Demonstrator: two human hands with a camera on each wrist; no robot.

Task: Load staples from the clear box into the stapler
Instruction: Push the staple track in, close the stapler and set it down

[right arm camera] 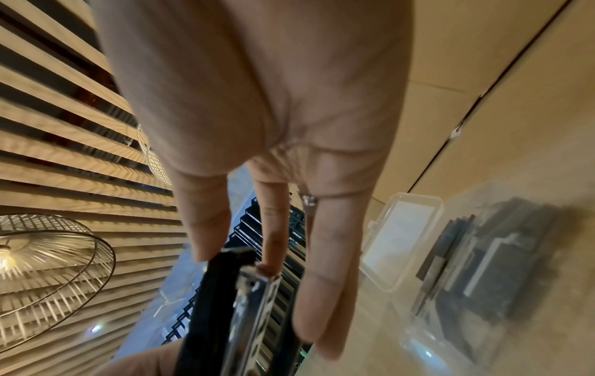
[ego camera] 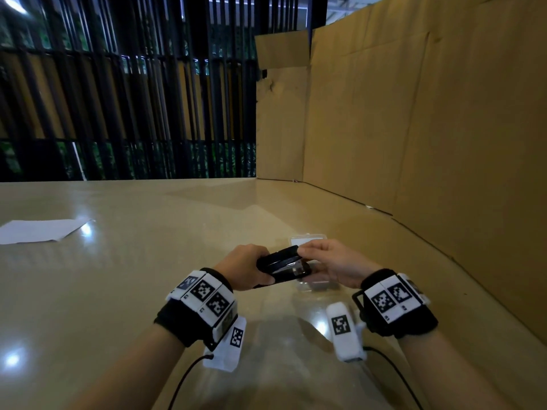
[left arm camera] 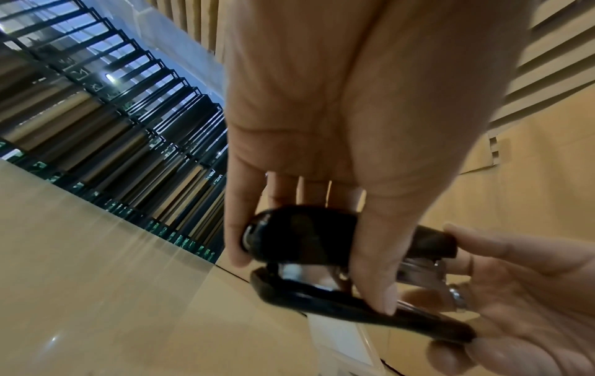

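1. Overhead, the left hand grips the rear of the black stapler above the table, while the right hand pinches its front end. The clear box lies open just behind the hands; a sheet of paper is well apart, and a cardboard wall stands to the right.
2. From the left wrist, fingers and thumb are curled round the stapler — base and top slightly parted, metal rail showing.
3. From the right wrist, fingertips clasp the top arm over the staple channel; staples sit beside the box lid. Best to hold the base steady and swing the top fully back — the right hand must let go before it can fetch staples.
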